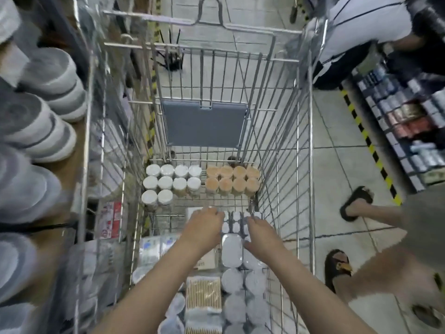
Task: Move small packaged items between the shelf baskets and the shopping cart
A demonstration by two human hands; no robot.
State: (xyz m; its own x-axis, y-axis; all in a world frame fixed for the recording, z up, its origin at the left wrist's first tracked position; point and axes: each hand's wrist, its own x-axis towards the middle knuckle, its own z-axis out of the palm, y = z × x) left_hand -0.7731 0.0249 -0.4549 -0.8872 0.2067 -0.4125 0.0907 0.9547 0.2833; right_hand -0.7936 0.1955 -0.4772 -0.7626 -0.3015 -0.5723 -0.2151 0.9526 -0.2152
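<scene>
Hands low in shopping cart [298, 131]: left hand [204, 225] and right hand [261, 233] reaching onto white packs [232, 249], grip of fingers unclear.

Both forearms are bare from elbow to wrist, with no sleeve, watch or ring in sight on the left hand [204, 227] or the right hand [261, 233]. The fingers are partly blurred, so nails cannot be made out.

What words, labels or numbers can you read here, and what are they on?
None reads clearly.
Red and white pack outside the cart: print blurred.
Tan pack by the left hand: a few letters, too blurred.
Shelf boxes on the right: too small.
</scene>
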